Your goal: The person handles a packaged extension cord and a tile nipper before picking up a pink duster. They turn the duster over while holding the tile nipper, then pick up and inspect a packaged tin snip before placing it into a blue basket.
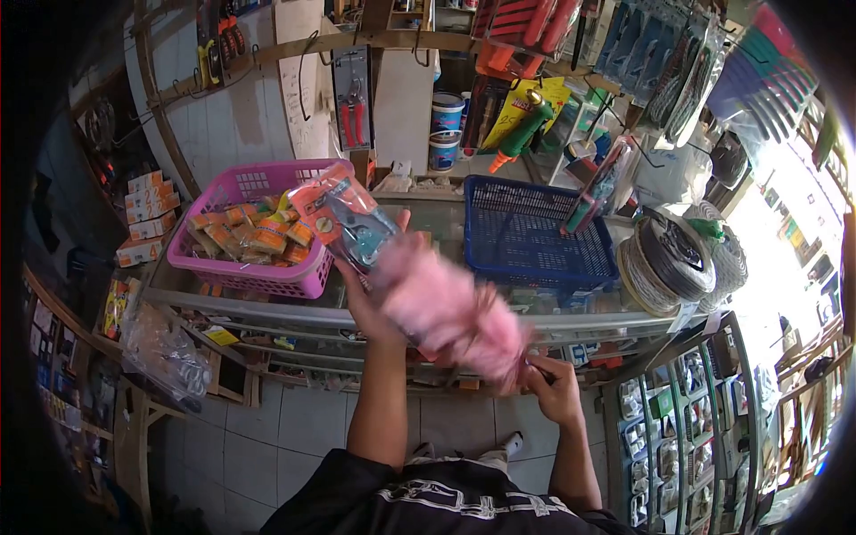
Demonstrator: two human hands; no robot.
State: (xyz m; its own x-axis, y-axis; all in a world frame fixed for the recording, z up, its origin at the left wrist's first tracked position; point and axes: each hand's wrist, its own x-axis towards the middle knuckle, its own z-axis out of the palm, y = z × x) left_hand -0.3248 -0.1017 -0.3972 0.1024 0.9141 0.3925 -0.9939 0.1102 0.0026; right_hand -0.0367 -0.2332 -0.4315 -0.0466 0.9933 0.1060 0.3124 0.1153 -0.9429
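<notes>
My left hand (pixel 364 299) is closed around a clear plastic pack (pixel 352 218) with an orange card top and a teal hand tool inside, held up over the glass counter. In my right hand (pixel 555 390) is the dark handle end of a fluffy pink duster (pixel 441 308). The duster is smeared by motion. It slants up to the left, its far end overlapping the lower part of the pack and hiding some of my left hand's fingers.
On the glass counter (pixel 241 305) stand a pink basket (pixel 308 279) of small orange-labelled packets, a blue basket (pixel 508 276) with a packaged tool at its right side, and rope spools (pixel 664 263). Red-handled shears (pixel 354 120) hang behind. A glass cabinet (pixel 687 428) stands at right.
</notes>
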